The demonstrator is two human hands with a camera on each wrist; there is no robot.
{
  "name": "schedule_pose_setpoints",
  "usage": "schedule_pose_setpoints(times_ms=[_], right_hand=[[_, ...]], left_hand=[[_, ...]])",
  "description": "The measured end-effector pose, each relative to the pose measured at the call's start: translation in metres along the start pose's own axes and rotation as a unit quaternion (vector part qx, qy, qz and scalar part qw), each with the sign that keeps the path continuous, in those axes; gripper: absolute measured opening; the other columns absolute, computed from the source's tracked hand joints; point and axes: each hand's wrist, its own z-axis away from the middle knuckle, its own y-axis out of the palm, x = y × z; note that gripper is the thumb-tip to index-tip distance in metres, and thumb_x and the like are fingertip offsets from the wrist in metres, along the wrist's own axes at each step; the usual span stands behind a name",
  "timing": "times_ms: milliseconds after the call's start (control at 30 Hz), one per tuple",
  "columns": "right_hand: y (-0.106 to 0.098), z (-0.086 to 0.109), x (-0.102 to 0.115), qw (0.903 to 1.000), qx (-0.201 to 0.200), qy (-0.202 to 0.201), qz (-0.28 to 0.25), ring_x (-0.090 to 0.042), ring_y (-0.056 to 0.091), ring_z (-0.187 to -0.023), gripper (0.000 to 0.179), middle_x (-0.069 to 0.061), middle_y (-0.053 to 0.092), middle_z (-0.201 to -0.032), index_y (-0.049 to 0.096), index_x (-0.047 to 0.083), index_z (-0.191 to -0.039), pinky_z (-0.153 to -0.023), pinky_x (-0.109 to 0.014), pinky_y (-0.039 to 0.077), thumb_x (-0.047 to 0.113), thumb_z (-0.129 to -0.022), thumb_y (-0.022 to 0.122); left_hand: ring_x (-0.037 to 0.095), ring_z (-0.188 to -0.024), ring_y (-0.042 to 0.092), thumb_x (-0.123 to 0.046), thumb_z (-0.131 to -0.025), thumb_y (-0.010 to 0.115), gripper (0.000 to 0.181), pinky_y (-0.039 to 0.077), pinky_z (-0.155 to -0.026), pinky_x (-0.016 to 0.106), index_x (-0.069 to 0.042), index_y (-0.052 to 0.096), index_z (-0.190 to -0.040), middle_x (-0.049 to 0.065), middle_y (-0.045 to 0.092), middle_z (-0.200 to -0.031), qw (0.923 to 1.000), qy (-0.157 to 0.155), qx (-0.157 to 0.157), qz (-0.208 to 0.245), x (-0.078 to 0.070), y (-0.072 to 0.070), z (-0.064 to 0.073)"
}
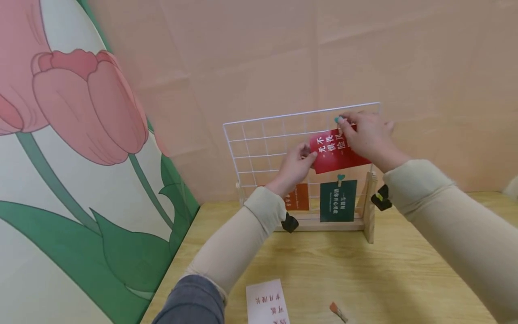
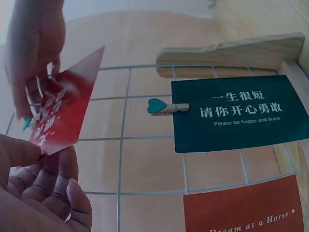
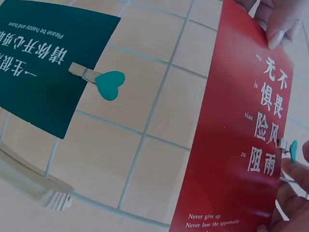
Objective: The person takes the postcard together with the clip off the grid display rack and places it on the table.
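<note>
A red card [image 1: 336, 159] with white characters is held up in front of a white wire grid [image 1: 243, 140]. My left hand [image 1: 294, 165] pinches the card's left end between thumb and fingers. At its upper edge, my right hand [image 1: 371, 138] pinches a small wooden clothespin with a teal heart [image 3: 292, 151], which sits over the card's edge. Whether the clothespin also grips a grid wire, I cannot tell. Below, a dark green card [image 1: 338, 208] hangs from the grid by another teal-heart clothespin [image 2: 166, 107]. An orange card [image 1: 299, 198] hangs beside it, partly hidden behind my left arm.
A wooden stand [image 1: 369, 209] carries the grid on a wood-grain table [image 1: 226, 238]. Nearer the front lie a pale card with red characters [image 1: 265, 297] and a loose clothespin with an orange-brown top [image 1: 338, 311]. A flower-patterned panel [image 1: 89, 117] stands on the left.
</note>
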Motion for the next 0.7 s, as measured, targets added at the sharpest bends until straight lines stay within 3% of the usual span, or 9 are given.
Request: schedule_pose_setpoints(times_ms=[267, 533, 700], right_hand=[[0.0014, 0.0032, 0.0028, 0.9985, -0.015, 0.023, -0.048, -0.048, 0.042, -0.126, 0.05, -0.029, 0.058, -0.132, 0.056, 0.004, -0.141, -0.108, -0.071, 0.01, 0.04, -0.11, 0.044], [-0.0023, 0.003, 0.0043, 0.9962, -0.003, 0.02, -0.085, -0.048, 0.042, -0.128, 0.043, -0.026, 0.057, -0.131, 0.06, 0.005, -0.131, -0.111, -0.074, -0.001, 0.04, -0.109, 0.05], [0.0056, 0.004, 0.0027, 0.9946, -0.046, 0.016, -0.092, -0.045, 0.041, -0.131, 0.041, -0.025, 0.057, -0.134, 0.064, 0.004, -0.128, -0.111, -0.071, 0.004, 0.038, -0.108, 0.053]], left_hand=[[0.014, -0.089, 0.064, -0.018, -0.106, 0.061, 0.008, 0.053, -0.081, 0.028, -0.011, 0.06, -0.11, -0.001, 0.063, -0.099, 0.9999, -0.002, -0.007, 0.008, 0.0018, 0.0031, 0.0003], [0.014, -0.089, 0.062, -0.02, -0.108, 0.057, 0.01, 0.051, -0.078, 0.03, -0.011, 0.059, -0.109, -0.002, 0.064, -0.1, 0.9997, 0.001, -0.022, 0.003, 0.0038, 0.0021, -0.0027], [0.016, -0.087, 0.061, -0.019, -0.108, 0.057, 0.009, 0.049, -0.073, 0.029, -0.011, 0.059, -0.106, -0.001, 0.064, -0.097, 0.9997, 0.002, -0.025, 0.0, 0.0042, 0.0042, -0.0035]])
